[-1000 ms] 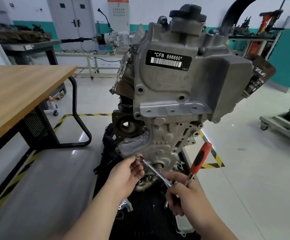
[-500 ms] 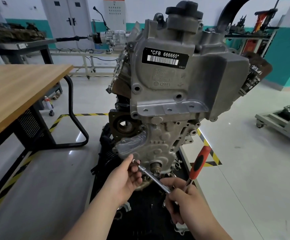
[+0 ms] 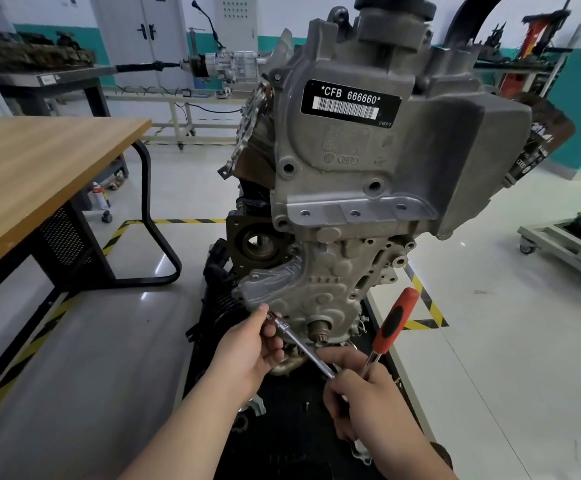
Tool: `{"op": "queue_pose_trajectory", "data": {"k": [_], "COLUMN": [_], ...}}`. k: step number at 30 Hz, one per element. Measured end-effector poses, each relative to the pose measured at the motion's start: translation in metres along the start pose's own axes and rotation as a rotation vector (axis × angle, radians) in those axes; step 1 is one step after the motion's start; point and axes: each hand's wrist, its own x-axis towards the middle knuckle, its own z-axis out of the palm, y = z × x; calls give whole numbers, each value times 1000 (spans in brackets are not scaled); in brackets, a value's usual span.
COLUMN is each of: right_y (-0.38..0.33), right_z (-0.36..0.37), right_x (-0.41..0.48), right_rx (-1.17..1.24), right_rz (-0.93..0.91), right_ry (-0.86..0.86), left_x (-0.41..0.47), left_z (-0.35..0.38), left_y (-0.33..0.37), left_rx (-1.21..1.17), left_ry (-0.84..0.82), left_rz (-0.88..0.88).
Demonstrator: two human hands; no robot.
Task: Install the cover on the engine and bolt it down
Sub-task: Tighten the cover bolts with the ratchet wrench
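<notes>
My left grip [image 3: 247, 355] pinches the socket end of the slim chrome extension bar [image 3: 303, 346] at the lower-left corner of the grey cast-metal cover [image 3: 317, 282], seated on the engine [image 3: 368, 150]; my right grip [image 3: 362, 393] clasps the red-and-black-handled ratchet [image 3: 394, 320]; nothing has shifted this past second, so I judge this bolt is only being started.

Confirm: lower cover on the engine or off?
On. The lower cover sits against the engine front; left hand pinches the extension at the cover's lower-left edge, right hand grips the ratchet. Bolt tightness: cannot tell.
</notes>
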Motion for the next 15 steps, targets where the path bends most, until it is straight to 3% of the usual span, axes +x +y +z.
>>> {"op": "queue_pose_trajectory", "data": {"k": [11,15], "right_y": [1,4], "right_z": [20,24], "right_x": [5,9], "right_rx": [33,60], "right_rz": [-10,-1], "right_ry": [23,23], "left_x": [-1,3], "left_z": [-5,-10], "left_y": [11,13], "left_rx": [-70,31], "left_ry": [7,48], "left_rz": [32,109]}}
